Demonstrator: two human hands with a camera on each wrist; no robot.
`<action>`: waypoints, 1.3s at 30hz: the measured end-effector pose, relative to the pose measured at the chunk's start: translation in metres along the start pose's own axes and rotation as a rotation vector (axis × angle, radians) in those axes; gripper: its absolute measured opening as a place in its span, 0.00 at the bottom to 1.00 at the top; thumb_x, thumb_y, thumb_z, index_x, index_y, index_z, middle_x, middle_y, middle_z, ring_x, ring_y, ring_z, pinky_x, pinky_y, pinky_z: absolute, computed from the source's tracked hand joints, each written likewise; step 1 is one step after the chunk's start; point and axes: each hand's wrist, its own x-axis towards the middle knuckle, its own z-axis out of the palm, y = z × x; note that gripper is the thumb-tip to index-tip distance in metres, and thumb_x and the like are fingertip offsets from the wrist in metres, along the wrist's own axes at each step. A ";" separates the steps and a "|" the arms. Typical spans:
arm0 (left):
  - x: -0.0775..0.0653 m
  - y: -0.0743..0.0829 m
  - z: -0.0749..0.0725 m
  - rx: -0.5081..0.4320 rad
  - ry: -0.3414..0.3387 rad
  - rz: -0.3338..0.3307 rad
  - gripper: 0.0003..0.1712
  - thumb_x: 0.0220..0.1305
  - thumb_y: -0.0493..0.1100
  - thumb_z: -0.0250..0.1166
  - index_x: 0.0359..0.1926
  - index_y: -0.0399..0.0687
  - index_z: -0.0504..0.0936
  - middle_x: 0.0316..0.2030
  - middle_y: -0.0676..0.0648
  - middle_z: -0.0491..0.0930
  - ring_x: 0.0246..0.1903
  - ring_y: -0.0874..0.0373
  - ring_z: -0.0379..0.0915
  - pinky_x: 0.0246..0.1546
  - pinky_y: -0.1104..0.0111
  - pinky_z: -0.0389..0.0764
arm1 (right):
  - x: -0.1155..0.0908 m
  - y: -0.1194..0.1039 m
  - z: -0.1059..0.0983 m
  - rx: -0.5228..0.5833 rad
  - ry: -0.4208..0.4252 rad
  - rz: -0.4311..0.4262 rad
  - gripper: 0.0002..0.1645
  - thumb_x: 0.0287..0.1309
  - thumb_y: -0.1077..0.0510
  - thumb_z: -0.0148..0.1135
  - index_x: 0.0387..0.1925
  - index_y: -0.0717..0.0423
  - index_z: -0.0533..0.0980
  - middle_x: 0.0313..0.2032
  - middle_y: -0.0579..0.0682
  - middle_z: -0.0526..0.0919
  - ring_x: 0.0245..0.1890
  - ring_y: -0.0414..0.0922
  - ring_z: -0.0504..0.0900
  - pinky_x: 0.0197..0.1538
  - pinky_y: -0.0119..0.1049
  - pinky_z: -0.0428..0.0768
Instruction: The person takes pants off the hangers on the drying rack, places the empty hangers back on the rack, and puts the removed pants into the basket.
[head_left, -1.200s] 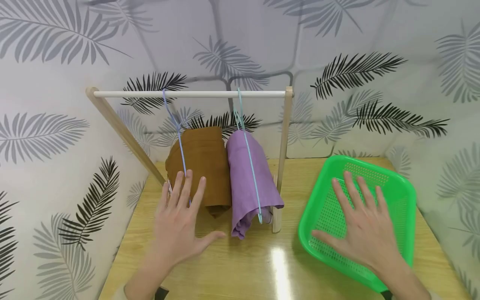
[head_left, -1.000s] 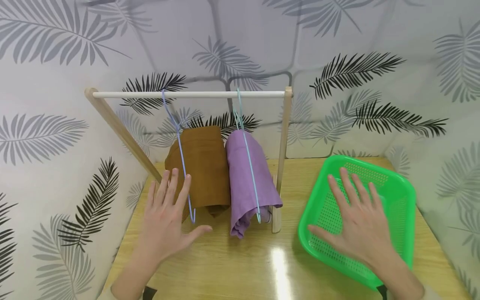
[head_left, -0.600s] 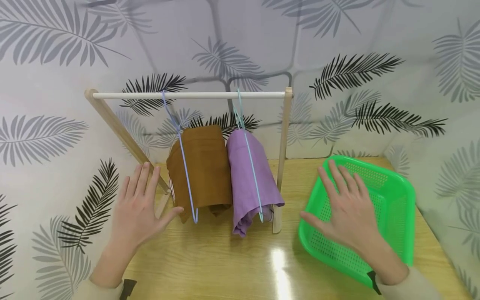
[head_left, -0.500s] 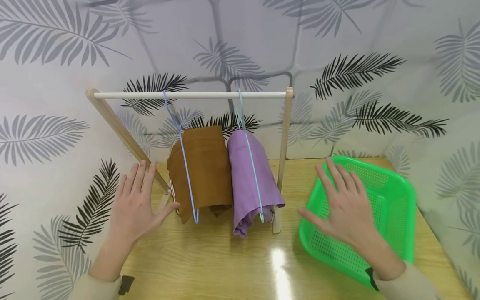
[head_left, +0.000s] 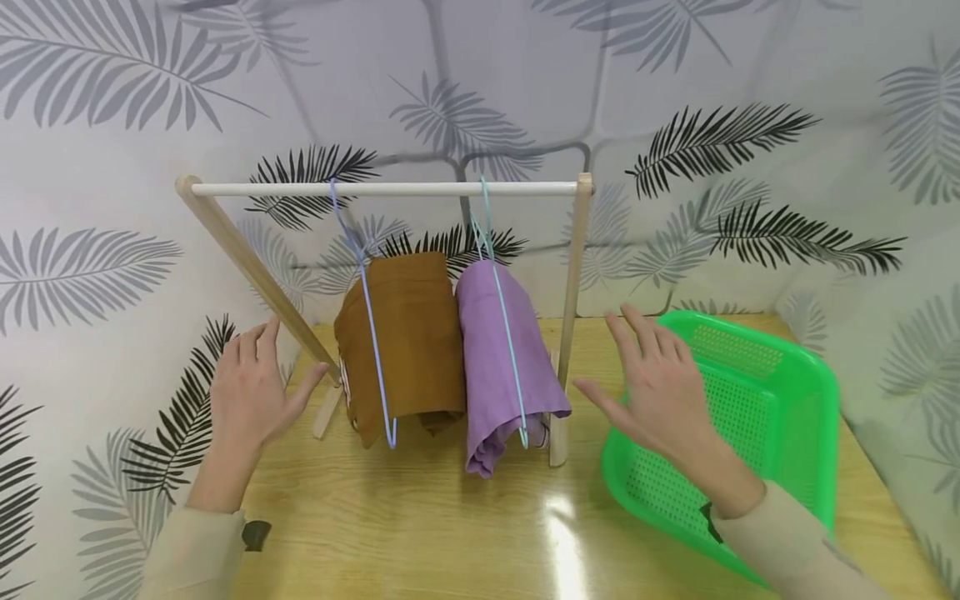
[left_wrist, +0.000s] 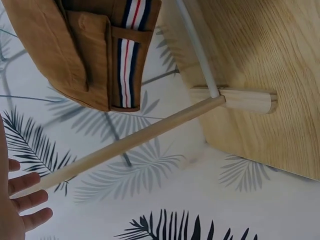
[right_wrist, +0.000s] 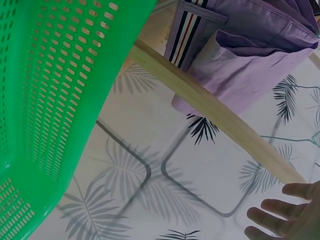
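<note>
A pair of brown trousers hangs folded over a blue wire hanger on the rack's white rail. To its right, purple trousers hang on a teal hanger. My left hand is raised, fingers extended and thumb out, left of the brown trousers beside the rack's wooden left post. My right hand is spread between the right post and the green basket, overlapping the basket's left side in the head view. Both hands hold nothing. A striped waistband shows on the brown trousers.
The perforated green basket stands on the right of the wooden table. Leaf-patterned cloth walls enclose the table at the back and sides. The rack's left foot rests on the tabletop.
My left hand has moved left, away from in front of the brown trousers. My right hand has shifted left from over the basket toward the right post. The hanging trousers stay on the rail.
</note>
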 end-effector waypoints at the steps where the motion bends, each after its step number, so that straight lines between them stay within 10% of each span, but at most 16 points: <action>1: 0.001 -0.002 0.002 0.004 -0.001 -0.011 0.71 0.66 0.88 0.29 0.70 0.25 0.69 0.58 0.23 0.77 0.56 0.26 0.73 0.60 0.39 0.75 | 0.002 -0.001 0.002 0.001 -0.004 -0.001 0.64 0.68 0.14 0.25 0.73 0.63 0.68 0.70 0.68 0.74 0.63 0.70 0.78 0.64 0.65 0.76; 20: 0.017 -0.029 0.040 0.065 -0.054 -0.154 0.48 0.64 0.64 0.66 0.66 0.25 0.72 0.55 0.22 0.79 0.55 0.25 0.74 0.51 0.37 0.78 | 0.032 0.010 0.037 -0.008 0.058 -0.048 0.58 0.72 0.19 0.32 0.62 0.68 0.74 0.51 0.68 0.82 0.48 0.66 0.83 0.45 0.58 0.81; 30: 0.023 -0.042 0.062 0.085 -0.096 -0.183 0.48 0.69 0.66 0.63 0.66 0.23 0.70 0.54 0.23 0.78 0.52 0.27 0.74 0.47 0.38 0.78 | 0.041 0.014 0.050 -0.049 0.048 -0.066 0.51 0.77 0.24 0.29 0.53 0.66 0.75 0.44 0.65 0.82 0.40 0.64 0.82 0.36 0.54 0.80; 39: 0.033 -0.049 0.067 0.096 -0.096 -0.188 0.45 0.72 0.64 0.62 0.62 0.22 0.72 0.52 0.24 0.78 0.52 0.28 0.74 0.49 0.40 0.78 | 0.046 0.012 0.054 -0.107 0.049 -0.087 0.32 0.71 0.36 0.56 0.48 0.64 0.75 0.40 0.64 0.81 0.35 0.61 0.81 0.32 0.49 0.78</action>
